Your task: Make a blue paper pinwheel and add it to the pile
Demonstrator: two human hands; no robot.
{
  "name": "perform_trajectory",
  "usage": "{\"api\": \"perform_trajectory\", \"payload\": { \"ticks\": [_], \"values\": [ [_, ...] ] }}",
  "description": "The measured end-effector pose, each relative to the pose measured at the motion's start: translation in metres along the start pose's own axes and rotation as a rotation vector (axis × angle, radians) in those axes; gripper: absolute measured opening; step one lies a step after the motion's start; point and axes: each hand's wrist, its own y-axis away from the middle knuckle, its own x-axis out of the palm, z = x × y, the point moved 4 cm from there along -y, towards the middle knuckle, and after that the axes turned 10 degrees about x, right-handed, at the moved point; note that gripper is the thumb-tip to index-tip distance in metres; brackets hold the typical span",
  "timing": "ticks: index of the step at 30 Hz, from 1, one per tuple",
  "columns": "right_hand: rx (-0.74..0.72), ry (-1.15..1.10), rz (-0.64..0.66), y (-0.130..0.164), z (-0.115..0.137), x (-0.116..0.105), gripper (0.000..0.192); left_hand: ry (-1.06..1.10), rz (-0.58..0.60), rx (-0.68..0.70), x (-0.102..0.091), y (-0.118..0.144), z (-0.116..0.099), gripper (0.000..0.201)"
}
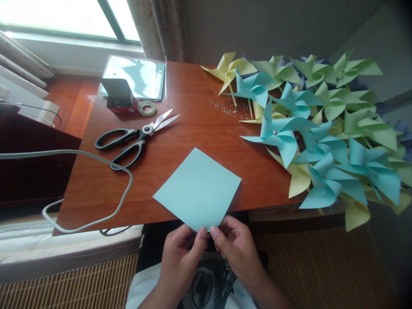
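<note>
A square sheet of light blue paper (198, 189) is turned like a diamond, with its near corner over the table's front edge. My left hand (183, 246) pinches the left side of that corner, thumb on top. On the other side of the same corner, my right hand (234, 244) grips the paper between thumb and fingers. The two thumbs almost meet at the corner tip. Beyond the sheet to the left lie black-handled scissors (141, 133) with their blades apart.
Several paper pinwheels (277, 133) in blue, green and yellow crowd the right side. Tiny shiny bits (228, 109) lie scattered near them. At the back left are a small open box (120, 98), a tape roll (147, 108) and stacked sheets (138, 75). A white cable (125, 193) loops over the left edge.
</note>
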Motion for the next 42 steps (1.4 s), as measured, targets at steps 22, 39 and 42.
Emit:
{"api": "perform_trajectory", "payload": {
  "ticks": [22,39,42],
  "values": [
    [-0.028,0.017,-0.031,0.004,0.012,0.003,0.033,0.207,-0.077,-0.108,0.002,0.007,0.0,0.018],
    [-0.093,0.103,-0.039,0.006,0.01,0.002,0.027,0.224,-0.096,-0.077,0.003,0.002,-0.01,0.018],
    [-0.098,0.098,-0.027,0.006,0.01,0.002,0.026,0.236,-0.09,-0.091,0.003,0.001,-0.01,0.016]
  ]
}}
